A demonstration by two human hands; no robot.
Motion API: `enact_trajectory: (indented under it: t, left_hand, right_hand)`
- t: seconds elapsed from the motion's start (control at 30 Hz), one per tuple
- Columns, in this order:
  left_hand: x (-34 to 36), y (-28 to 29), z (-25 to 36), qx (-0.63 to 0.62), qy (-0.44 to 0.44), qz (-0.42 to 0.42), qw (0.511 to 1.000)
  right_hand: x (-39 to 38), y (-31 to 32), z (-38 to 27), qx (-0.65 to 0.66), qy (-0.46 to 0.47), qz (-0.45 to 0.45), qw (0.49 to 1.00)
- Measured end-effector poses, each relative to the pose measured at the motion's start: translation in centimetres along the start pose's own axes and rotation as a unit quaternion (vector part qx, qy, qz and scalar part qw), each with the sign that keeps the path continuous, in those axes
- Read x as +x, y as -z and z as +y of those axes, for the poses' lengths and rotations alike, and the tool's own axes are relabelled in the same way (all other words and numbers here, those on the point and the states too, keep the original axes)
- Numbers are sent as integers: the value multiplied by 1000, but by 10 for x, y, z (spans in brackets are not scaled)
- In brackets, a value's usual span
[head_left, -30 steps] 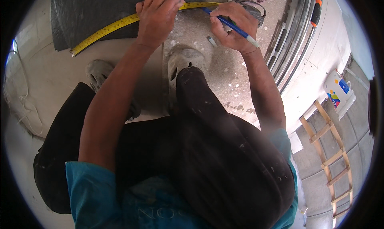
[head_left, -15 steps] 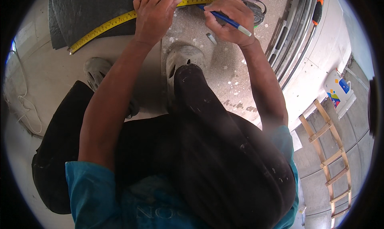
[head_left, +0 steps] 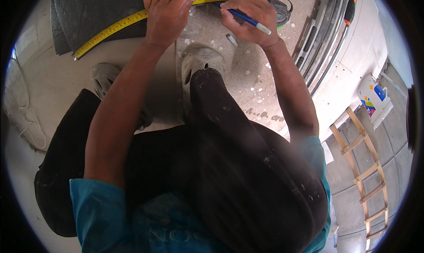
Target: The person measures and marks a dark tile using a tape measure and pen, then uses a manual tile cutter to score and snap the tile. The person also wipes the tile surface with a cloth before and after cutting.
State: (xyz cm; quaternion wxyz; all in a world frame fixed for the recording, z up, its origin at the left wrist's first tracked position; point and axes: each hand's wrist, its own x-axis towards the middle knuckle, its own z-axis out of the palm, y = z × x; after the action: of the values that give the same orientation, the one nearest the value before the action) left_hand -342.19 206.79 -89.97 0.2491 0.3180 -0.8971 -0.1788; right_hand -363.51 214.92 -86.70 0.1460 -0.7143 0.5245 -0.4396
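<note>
At the top of the head view, my left hand (head_left: 168, 19) is closed over a yellow tape measure blade (head_left: 112, 30). The blade runs across the dark grey sheet (head_left: 106, 7), its end hook resting near the sheet's front edge at the left. My right hand (head_left: 252, 19) grips a blue marker pen (head_left: 245, 18), its back end light and its writing tip turned left toward the tape's lower edge. A small whitish pen cap (head_left: 231, 40) lies on the speckled slab just below that hand. Part of the tape is hidden behind my fingers.
Beside my right hand is a grey tool with a black cord (head_left: 282, 12). Long metal bars (head_left: 316, 36) and an orange-and-black handle (head_left: 350, 10) lie further right. A white bucket (head_left: 371, 98) and a wooden ladder (head_left: 364, 164) are at the far right. My shoe (head_left: 201, 60) stands on the slab.
My right hand with the marker pen has shifted very slightly left along the tape. The whole view has also slid a little; both grips are unchanged.
</note>
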Motion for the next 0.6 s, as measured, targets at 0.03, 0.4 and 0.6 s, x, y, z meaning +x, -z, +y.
enact_trajectory:
  t: [0.03,0.4,0.6]
  left_hand:
    - [0,-1,0,-4,0,4,1000]
    - [7,4,8,-2,15,-30,999]
    - [6,3,8,-2,11,-22,1000]
  right_hand:
    - [-2,-1,0,0,2,-2,1000]
    - [-2,3,-2,-20,-19,-20,999]
    - [-4,2,-2,-20,-16,-22,999]
